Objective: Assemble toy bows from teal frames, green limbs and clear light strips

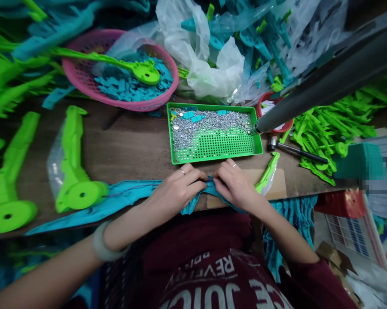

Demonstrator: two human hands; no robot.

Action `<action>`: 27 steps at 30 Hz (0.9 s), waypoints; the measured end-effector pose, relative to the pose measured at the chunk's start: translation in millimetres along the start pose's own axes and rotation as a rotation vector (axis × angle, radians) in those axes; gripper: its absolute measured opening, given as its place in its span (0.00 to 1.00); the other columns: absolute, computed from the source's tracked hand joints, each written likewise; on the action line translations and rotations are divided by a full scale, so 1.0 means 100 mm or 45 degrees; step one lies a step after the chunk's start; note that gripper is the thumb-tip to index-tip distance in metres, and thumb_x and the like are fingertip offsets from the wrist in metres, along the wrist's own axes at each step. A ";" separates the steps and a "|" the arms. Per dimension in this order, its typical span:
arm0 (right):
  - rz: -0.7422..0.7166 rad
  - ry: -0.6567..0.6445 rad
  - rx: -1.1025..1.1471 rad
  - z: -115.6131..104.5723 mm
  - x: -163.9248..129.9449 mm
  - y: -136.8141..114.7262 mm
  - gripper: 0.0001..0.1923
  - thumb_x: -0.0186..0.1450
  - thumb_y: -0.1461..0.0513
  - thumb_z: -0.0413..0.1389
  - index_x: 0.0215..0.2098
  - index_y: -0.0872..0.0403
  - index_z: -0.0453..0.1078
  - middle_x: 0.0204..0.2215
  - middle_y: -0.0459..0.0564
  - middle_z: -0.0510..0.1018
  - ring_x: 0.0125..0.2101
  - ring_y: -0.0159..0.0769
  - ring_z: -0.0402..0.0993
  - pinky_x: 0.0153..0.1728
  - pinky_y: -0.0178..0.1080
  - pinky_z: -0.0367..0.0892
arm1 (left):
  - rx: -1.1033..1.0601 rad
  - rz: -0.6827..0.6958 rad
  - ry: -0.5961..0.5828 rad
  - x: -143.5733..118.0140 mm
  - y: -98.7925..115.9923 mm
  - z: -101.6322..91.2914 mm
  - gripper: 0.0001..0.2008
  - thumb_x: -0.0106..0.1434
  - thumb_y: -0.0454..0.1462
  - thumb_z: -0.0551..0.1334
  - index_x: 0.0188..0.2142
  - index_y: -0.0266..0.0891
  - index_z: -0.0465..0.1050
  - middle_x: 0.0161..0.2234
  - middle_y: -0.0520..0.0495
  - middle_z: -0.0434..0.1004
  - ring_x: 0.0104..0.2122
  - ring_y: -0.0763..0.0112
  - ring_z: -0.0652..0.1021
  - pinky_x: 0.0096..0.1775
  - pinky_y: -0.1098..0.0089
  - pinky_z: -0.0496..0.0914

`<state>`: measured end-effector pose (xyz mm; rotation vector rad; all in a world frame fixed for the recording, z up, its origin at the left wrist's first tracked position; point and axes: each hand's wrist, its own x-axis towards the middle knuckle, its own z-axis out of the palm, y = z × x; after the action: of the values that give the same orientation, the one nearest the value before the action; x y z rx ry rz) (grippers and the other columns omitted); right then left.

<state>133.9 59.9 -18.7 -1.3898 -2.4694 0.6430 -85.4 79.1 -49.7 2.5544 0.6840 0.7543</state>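
Note:
A long blue plastic toy shell (125,194) with a pointed end lies along the table's front edge, and a thin dark wire runs along it. My left hand (184,183) is closed on its right-hand part, fingers bent over the rim. Close beside it, my right hand (234,184) grips the same shell, thumb and fingertips pinched near my left fingertips. Whatever small piece may be between the fingertips is hidden. Left of my hands, a green plastic toy part (79,171) with a round end touches or overlaps the shell; I cannot tell which.
Just beyond my hands stands a green perforated tray (225,145) of small metal screws. A pink basket (120,104) of blue pieces is behind. To the right lie a hammer (301,151) and heaped green parts (335,122). A dark grey pole-like tool (325,79) slants in from upper right.

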 end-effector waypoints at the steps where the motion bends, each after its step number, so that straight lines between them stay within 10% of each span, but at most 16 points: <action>1: -0.013 0.007 0.009 -0.02 -0.01 0.00 0.12 0.74 0.64 0.46 0.34 0.53 0.67 0.31 0.50 0.69 0.36 0.41 0.60 0.42 0.43 0.63 | -0.002 0.002 0.006 0.00 0.00 0.00 0.12 0.73 0.31 0.53 0.38 0.36 0.75 0.42 0.42 0.79 0.41 0.63 0.71 0.43 0.64 0.71; 27: -0.011 0.022 -0.139 0.01 -0.13 -0.16 0.15 0.73 0.66 0.45 0.37 0.54 0.73 0.36 0.54 0.73 0.38 0.44 0.61 0.40 0.45 0.64 | 0.025 0.002 0.000 -0.02 0.01 0.03 0.11 0.73 0.33 0.54 0.44 0.33 0.76 0.45 0.40 0.79 0.43 0.61 0.71 0.43 0.63 0.73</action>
<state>128.6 41.3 -11.8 -1.4156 -2.5296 0.4994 -84.6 76.1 -52.8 2.5728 0.6930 0.7521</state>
